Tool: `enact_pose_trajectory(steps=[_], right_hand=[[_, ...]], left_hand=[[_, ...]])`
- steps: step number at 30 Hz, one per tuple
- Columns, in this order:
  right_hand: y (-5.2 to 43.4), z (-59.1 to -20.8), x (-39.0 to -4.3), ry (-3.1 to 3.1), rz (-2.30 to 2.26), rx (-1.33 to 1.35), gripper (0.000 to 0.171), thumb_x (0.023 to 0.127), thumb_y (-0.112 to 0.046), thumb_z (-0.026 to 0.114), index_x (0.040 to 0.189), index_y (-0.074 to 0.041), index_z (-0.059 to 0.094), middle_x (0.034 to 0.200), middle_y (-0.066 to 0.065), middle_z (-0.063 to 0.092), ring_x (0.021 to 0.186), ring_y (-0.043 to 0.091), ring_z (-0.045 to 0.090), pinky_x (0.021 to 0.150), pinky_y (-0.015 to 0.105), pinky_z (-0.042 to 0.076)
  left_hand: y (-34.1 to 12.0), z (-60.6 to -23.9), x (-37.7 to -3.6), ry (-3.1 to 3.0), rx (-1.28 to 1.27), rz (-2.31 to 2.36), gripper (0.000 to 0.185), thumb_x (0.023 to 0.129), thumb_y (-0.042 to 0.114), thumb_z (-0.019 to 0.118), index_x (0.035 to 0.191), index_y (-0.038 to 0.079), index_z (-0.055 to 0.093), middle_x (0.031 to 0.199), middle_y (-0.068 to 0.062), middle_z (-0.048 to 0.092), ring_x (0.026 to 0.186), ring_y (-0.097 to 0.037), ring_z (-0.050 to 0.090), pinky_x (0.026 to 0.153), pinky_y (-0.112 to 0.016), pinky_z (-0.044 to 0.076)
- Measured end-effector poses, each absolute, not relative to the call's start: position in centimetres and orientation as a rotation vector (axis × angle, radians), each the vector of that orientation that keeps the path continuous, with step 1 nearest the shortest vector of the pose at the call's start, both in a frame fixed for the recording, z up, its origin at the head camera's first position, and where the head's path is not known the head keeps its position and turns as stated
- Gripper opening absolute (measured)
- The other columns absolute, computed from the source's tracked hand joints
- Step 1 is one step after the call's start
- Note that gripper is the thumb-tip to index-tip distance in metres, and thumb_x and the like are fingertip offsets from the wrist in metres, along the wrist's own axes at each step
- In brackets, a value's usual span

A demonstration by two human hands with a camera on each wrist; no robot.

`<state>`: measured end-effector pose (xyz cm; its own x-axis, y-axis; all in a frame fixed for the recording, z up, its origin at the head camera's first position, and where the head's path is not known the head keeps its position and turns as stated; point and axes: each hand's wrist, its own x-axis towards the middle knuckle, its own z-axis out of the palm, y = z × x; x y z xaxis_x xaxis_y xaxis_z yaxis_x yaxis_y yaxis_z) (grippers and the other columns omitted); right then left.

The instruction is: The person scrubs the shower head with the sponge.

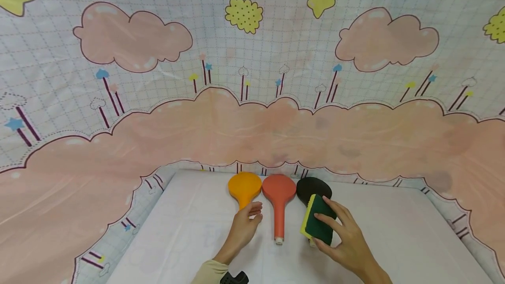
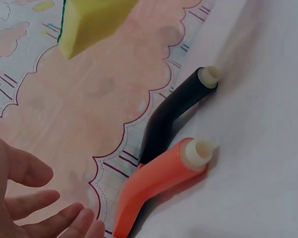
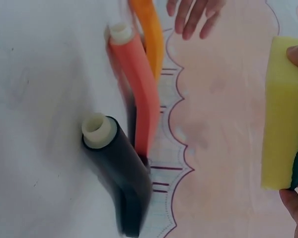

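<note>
My right hand (image 1: 351, 242) pinches a yellow and green scrubbing sponge (image 1: 321, 220) between thumb and fingers, raised over the black shower head (image 1: 311, 186). The sponge overlaps that shower head's handle in the head view. In the right wrist view the sponge's yellow side (image 3: 283, 114) faces the camera. A coral-red shower head (image 1: 279, 187) lies in the middle, its pale threaded end toward me. On the left lies an orange shower head (image 1: 244, 185), its handle partly hidden behind my left hand (image 1: 244, 227). That hand holds nothing, its fingers loosely bent and apart from the thumb.
The shower heads lie side by side on a white-covered table (image 1: 189, 214), heads away from me. Behind it hangs a patterned cloth (image 1: 260, 135) with clouds and stars. A black device (image 1: 234, 278) sits at my left wrist.
</note>
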<state>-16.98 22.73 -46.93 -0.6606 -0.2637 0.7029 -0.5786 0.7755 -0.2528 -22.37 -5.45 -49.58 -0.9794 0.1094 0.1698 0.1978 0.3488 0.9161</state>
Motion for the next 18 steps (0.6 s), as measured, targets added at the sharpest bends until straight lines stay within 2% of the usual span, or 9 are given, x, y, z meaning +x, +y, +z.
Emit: enact_pose_trajectory(steps=[6,10,13,18], right_hand=[[22.2,-47.0,-17.6,-2.296,0.652,0.649,0.058,0.062,-0.032,0.091,0.116,-0.028,0.070,0.148,0.007,0.049,0.129,0.027,0.047,0.084,0.055,0.055],[21.9,-47.2,-17.8,-2.317,0.662,0.654,0.058,0.063,-0.033,0.091,0.117,-0.028,0.069,0.148,0.008,0.049,0.129,0.029,0.046,0.084,0.053,0.056],[21.6,-47.3,-17.8,-2.339,0.671,0.654,0.057,0.064,-0.033,0.090,0.117,-0.029,0.069,0.148,0.008,0.049,0.130,0.029,0.045,0.084,0.051,0.056],[21.2,-47.5,-17.8,-2.365,0.679,0.653,0.056,0.065,-0.036,0.089,0.117,-0.031,0.068,0.148,0.006,0.048,0.130,0.029,0.045,0.086,0.050,0.056]], left_hand=[[-6.5,-49.8,-22.5,-2.453,-0.168,-1.748,0.034,0.093,0.006,0.058,0.126,0.001,0.060,0.121,-0.016,0.065,0.108,-0.027,0.064,0.087,-0.025,0.053],[-7.0,-50.4,-22.6,-2.356,-0.068,-1.766,0.037,0.091,0.002,0.058,0.128,-0.001,0.058,0.119,-0.016,0.065,0.109,-0.028,0.063,0.085,-0.023,0.052],[-7.2,-51.0,-22.7,-2.313,0.004,-1.752,0.041,0.089,-0.001,0.059,0.130,-0.002,0.055,0.119,-0.016,0.063,0.110,-0.029,0.061,0.087,-0.026,0.051],[-7.4,-52.1,-23.0,-2.329,0.048,-1.676,0.047,0.086,-0.002,0.063,0.131,-0.004,0.049,0.120,-0.020,0.060,0.110,-0.034,0.059,0.094,-0.043,0.050]])
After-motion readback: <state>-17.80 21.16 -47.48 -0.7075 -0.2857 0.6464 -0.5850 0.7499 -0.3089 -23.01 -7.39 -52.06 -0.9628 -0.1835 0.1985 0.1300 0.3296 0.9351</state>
